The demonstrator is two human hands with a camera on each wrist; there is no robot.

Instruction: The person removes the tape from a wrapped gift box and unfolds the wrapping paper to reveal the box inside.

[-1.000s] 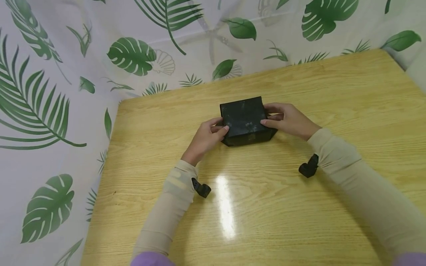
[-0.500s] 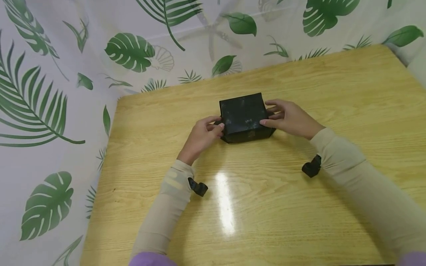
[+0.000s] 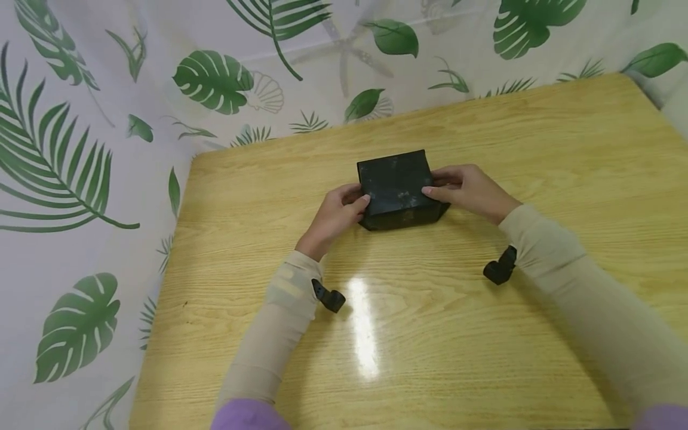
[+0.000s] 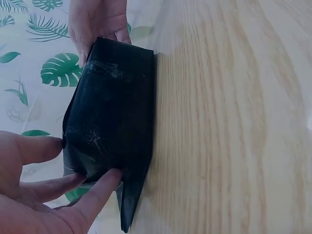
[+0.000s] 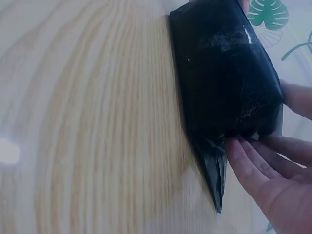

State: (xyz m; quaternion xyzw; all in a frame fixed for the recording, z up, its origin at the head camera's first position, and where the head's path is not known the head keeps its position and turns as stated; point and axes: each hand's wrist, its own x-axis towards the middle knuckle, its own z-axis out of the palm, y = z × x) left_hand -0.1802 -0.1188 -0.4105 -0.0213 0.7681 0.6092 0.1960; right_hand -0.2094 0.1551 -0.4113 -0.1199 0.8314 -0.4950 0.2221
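Observation:
A box-shaped package wrapped in black, scuffed plastic rests on the wooden table, toward its back. My left hand is at its left end, thumb on the top edge and fingers against the end face. At the opposite end my right hand has its thumb on the top and its fingers against that side. In the left wrist view, the fingertips press into the folded end wrap, beside a pointed flap that sticks out along the table. A similar flap juts out under my right fingers in the right wrist view.
The wooden table has a bright light reflection in front of me. A white cloth with green leaf prints hangs behind the table and along its left side. Small black cameras are strapped to both wrists.
My left thumb slipped to the package's side, then came back onto its top edge. The right fingers spread a little and have drawn back together against the end. The package stays in place.

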